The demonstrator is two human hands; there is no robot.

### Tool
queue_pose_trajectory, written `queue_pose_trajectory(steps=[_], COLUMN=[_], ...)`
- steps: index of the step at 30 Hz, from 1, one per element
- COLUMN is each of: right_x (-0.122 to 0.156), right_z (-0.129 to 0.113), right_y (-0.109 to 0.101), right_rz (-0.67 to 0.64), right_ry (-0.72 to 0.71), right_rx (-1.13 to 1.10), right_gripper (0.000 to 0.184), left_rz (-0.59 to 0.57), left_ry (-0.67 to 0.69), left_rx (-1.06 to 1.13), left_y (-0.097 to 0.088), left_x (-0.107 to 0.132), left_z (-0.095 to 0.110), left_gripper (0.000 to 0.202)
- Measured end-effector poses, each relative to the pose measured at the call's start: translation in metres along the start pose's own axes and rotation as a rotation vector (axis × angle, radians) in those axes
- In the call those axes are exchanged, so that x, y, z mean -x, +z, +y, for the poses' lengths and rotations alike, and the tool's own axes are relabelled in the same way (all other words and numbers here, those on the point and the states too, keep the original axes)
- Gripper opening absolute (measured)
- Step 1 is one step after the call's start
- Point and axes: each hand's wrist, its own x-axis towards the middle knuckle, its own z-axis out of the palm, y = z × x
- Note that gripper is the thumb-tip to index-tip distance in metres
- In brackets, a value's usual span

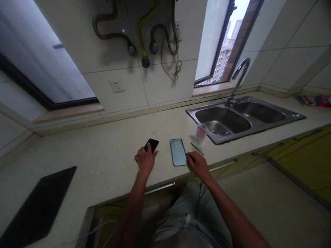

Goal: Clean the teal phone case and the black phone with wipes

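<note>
My left hand [145, 159] rests on the white counter with its fingers lying over the near end of a black phone [152, 144]. My right hand [198, 164] sits at the counter's front edge, fingertips curled against the near right corner of a light blue phone [178, 152] that lies camera side up. A small flat packet [197, 148] lies just beyond my right hand. Behind it stands a small white bottle with a red label [200, 133], next to the sink.
A double steel sink [292, 117] with a curved tap [239, 77] is at the right. A black inset hob [38, 206] lies at the near left. A wall socket [117, 85] and hoses [144, 38] are on the tiled wall. Yellow-green cabinet fronts [307, 162] run below.
</note>
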Motion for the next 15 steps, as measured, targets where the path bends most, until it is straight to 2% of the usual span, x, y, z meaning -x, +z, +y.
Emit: queue_pose_trajectory(steps=[3, 6, 9, 11, 12, 14, 15], right_x=[0.0, -0.005, -0.016, -0.029, -0.037, -0.053, -0.061], right_z=[0.002, 0.009, 0.021, 0.033, 0.039, 0.053, 0.059], right_y=[-0.004, -0.014, -0.033, -0.048, -0.055, -0.064, -0.066], right_rz=[-0.006, 0.065, 0.329, 0.528, 0.577, 0.537, 0.467], right_ry=[0.035, 0.207, 0.379, 0.43, 0.441, 0.439, 0.422], right_rx=[-0.157, -0.354, -0.414, -0.352, -0.315, -0.259, -0.237], right_gripper=[0.022, 0.03, 0.042, 0.051, 0.058, 0.076, 0.082], left_rz=[0.009, 0.019, 0.058, 0.082, 0.086, 0.091, 0.099], left_ry=[0.011, 0.011, 0.009, 0.008, 0.008, -0.003, -0.012], left_rx=[-0.013, -0.012, -0.004, 0.004, 0.011, 0.03, 0.041], left_y=[0.002, 0.004, 0.006, 0.009, 0.01, 0.01, 0.008], left_x=[0.001, 0.002, 0.002, 0.002, 0.002, 0.002, 0.002], left_z=[0.0, 0.0, 0.0, -0.001, -0.001, 0.0, 0.0], left_gripper=[0.065, 0.064, 0.062, 0.062, 0.063, 0.064, 0.065])
